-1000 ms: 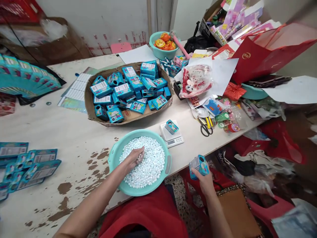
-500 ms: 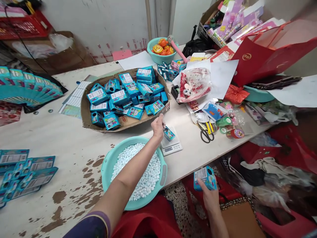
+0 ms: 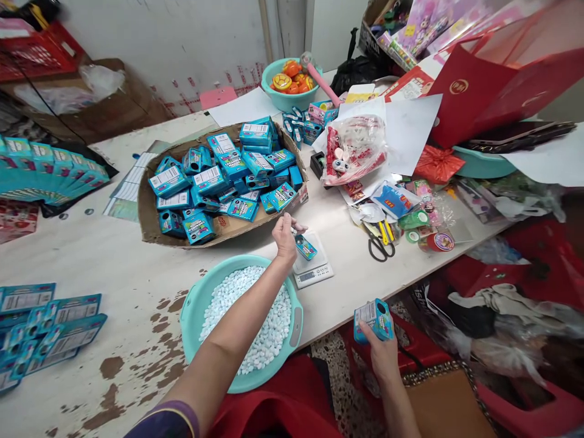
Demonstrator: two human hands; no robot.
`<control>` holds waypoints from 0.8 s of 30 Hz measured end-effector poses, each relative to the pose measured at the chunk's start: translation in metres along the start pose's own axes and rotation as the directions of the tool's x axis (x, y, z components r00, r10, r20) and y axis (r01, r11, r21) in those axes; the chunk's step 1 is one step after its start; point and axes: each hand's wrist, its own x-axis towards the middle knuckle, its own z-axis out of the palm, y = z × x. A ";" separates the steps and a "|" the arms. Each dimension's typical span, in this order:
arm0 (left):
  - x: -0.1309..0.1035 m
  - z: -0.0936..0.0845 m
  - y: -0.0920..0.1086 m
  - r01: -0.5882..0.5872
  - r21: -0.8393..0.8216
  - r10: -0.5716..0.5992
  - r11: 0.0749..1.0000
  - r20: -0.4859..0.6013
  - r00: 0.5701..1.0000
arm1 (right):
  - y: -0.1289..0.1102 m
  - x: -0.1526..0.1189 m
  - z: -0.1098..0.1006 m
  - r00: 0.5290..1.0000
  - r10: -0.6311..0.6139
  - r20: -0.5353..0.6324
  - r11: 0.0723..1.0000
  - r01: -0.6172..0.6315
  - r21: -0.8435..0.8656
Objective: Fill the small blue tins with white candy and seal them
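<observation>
My left hand (image 3: 285,238) is over the white kitchen scale (image 3: 314,275), its fingers curled around what look like a few white candies. Just under the fingertips, a small blue candy box (image 3: 306,248) with a round hole rests on the scale's plate. My left forearm crosses above a turquoise basin (image 3: 187,325) full of small white candies (image 3: 269,340). Past the front edge of the table, my right hand (image 3: 381,350) grips blue candy boxes (image 3: 375,319), apparently more than one, holes facing up; its thumb lies across the near side.
Behind the scale, a cut-down cardboard box (image 3: 219,234) holds many blue boxes. Flattened blue packs (image 3: 50,328) lie at left. Scissors (image 3: 381,246), tape and plastic bags clutter the right side. A second basin (image 3: 292,100) with orange toys stands at the back.
My left hand's fingers have loosened from a fist, and white pieces now show at the fingertips above the small box. My right hand keeps its hold; the view has shifted slightly.
</observation>
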 end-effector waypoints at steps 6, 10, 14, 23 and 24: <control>0.001 -0.003 -0.002 -0.014 -0.021 0.014 1.000 0.017 1.000 | 0.005 0.004 -0.002 1.000 0.011 -0.014 1.000 -0.011 0.008; -0.002 -0.004 -0.003 0.010 -0.009 -0.010 1.000 0.049 0.999 | 0.010 0.003 0.002 1.000 0.004 -0.002 0.999 -0.004 0.036; -0.003 -0.005 -0.004 0.003 0.014 -0.004 1.000 0.046 0.999 | 0.012 0.001 0.006 1.000 0.014 -0.014 0.999 -0.013 0.051; -0.002 -0.014 0.003 -0.033 -0.001 0.033 0.999 0.051 0.998 | 0.009 -0.001 0.010 1.000 0.029 0.002 0.997 -0.029 0.076; -0.002 -0.015 0.004 -0.040 0.006 0.040 0.999 0.046 0.998 | 0.009 -0.002 0.010 1.000 0.027 0.010 0.997 -0.027 0.075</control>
